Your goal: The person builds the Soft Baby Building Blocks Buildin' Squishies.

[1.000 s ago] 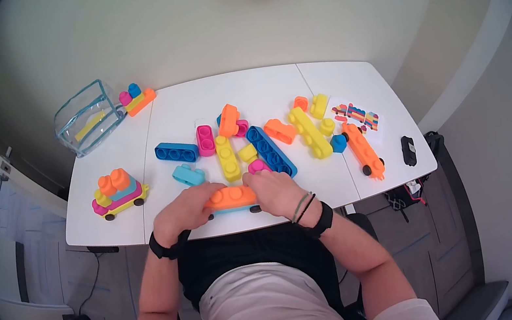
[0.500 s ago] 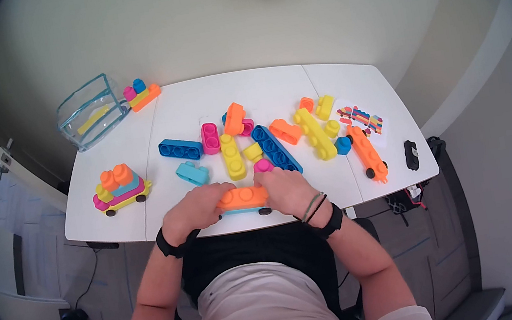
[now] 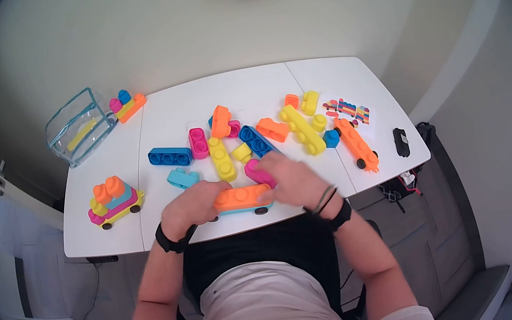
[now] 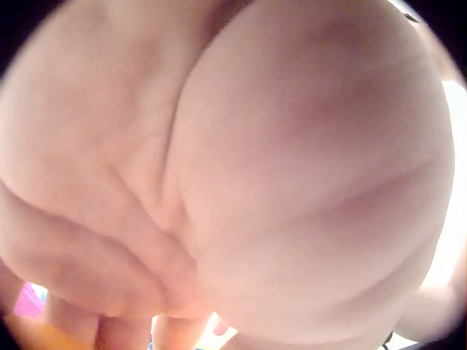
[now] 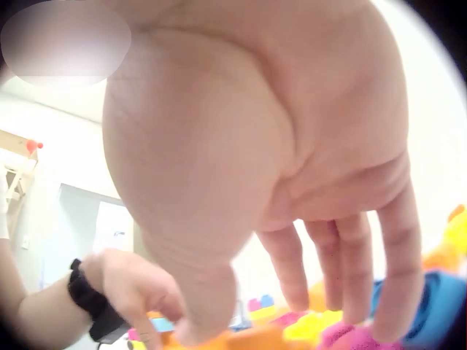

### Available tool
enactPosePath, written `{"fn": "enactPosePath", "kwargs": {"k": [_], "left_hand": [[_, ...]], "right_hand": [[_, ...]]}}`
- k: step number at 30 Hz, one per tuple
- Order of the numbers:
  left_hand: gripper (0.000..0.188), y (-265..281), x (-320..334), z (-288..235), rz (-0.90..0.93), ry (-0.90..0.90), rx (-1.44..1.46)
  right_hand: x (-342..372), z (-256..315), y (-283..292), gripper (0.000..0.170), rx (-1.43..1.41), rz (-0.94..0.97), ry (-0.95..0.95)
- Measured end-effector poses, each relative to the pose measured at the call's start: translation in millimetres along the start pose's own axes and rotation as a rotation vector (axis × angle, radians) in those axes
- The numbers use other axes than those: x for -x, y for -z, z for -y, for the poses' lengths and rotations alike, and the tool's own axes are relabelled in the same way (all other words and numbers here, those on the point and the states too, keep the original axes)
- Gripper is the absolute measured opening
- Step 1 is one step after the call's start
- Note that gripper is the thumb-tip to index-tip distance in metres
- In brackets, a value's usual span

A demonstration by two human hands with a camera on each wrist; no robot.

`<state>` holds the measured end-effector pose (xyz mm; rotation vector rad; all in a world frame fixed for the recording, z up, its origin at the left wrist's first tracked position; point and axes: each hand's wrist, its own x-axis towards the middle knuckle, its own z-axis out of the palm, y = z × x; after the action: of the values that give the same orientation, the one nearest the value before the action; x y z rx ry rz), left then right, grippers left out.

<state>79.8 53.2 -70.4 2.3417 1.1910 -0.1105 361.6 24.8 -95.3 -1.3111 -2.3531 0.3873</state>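
Observation:
An orange block (image 3: 243, 196) lies on a light-blue wheeled base (image 3: 237, 212) near the table's front edge. My left hand (image 3: 192, 209) grips its left end; in the left wrist view the palm (image 4: 219, 160) hides most of the grip. Just off the right end, my right hand (image 3: 293, 184) is slightly blurred, over a pink block (image 3: 259, 174). The right wrist view shows that hand (image 5: 270, 168) with its fingers extended downward and apart, holding nothing, near the pink block (image 5: 357, 337).
Yellow (image 3: 221, 159), blue (image 3: 170, 156), pink, orange and light-blue (image 3: 182, 178) blocks lie beyond the hands. A block vehicle (image 3: 115, 201) stands at left, an orange wheeled piece (image 3: 356, 145) at right. A clear bag (image 3: 80, 128), a picture card (image 3: 348, 112) and a black object (image 3: 402, 142) lie farther out.
My right hand has let go of the orange block's right end and moved over the pink block, its fingers spread. My left hand keeps its grip. The head view has shifted a little.

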Motion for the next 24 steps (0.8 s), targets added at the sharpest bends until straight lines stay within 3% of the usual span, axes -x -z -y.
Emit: {"fn": "enactPosePath", "kwargs": {"k": [2,4,6,7,9,12,18,21,24], "left_hand": [[0.069,2.1,-6.1,1.2,0.04,-0.033,0.04],[0.07,0.2,-8.9,4.8,0.019,-0.075,0.027],[0.07,-0.7,-11.0,7.7,-0.007,-0.112,0.01],[0.07,-1.6,-13.7,6.3,0.004,-0.092,0.01],[0.071,-2.8,-16.9,6.4,0.017,-0.074,0.009],[0.071,-5.5,-15.2,6.2,0.014,-0.076,0.013],[0.072,8.7,-10.0,-3.2,0.076,-0.017,0.052],[0.074,15.4,-1.5,-1.4,-0.078,-0.129,0.122],[0.081,26.3,14.6,-22.7,-0.221,-0.177,0.322]], "right_hand": [[1.7,-19.2,38.7,0.05,-0.055,-0.232,-0.047],[7.1,-64.4,47.4,0.046,0.073,-0.402,-0.237],[25.5,-124.4,37.3,0.038,0.397,-0.43,-0.353],[32.0,-135.8,38.7,0.038,0.396,-0.435,-0.354],[42.3,-148.1,39.8,0.028,0.323,-0.257,-0.421],[37.1,-151.3,46.0,0.022,0.13,-0.265,-0.497],[31.2,-136.5,48.2,0.018,0.265,-0.342,-0.432],[23.3,-74.4,75.4,0.02,0.172,-0.403,-0.32],[18.8,-5.7,87.1,0.018,-0.026,-0.28,-0.175]]}}
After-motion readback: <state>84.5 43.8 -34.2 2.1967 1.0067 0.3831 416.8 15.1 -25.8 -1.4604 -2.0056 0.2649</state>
